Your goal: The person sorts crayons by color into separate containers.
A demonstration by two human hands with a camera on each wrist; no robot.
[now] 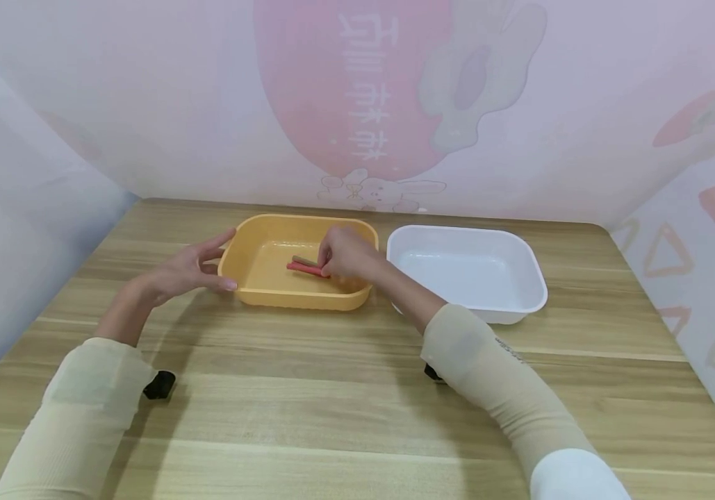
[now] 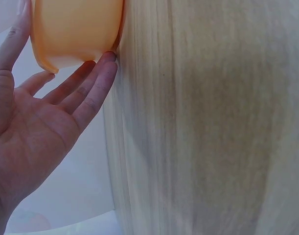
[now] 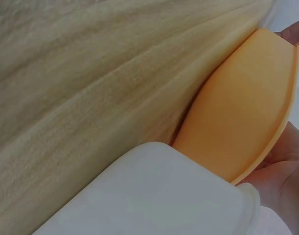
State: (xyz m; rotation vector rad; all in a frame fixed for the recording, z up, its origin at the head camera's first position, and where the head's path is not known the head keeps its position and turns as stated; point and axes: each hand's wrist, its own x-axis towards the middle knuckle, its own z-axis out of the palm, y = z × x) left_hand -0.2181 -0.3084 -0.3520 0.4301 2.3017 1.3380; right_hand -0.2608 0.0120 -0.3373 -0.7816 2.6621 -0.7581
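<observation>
Inside the yellow-orange plastic basin (image 1: 297,300) in the head view, my right hand (image 1: 349,255) pinches a thin red stick (image 1: 304,269) by its right end. A brownish-green stick (image 1: 304,261) lies alongside it, its right end also at the fingertips. My left hand (image 1: 190,269) touches the basin's left end, fingers spread and thumb at the near rim. In the left wrist view, the left hand's (image 2: 46,112) fairly straight fingers reach the basin's outer wall (image 2: 78,32). The basin's side hides most of my right hand (image 3: 284,166) and the sticks in the right wrist view.
A white plastic basin (image 1: 466,309) stands right of the yellow-orange one, under my right forearm. Both sit on a wood-grain table (image 1: 307,410). Behind it rises a pale printed backdrop (image 1: 194,125). A small black piece (image 1: 159,385) shows at the left cuff.
</observation>
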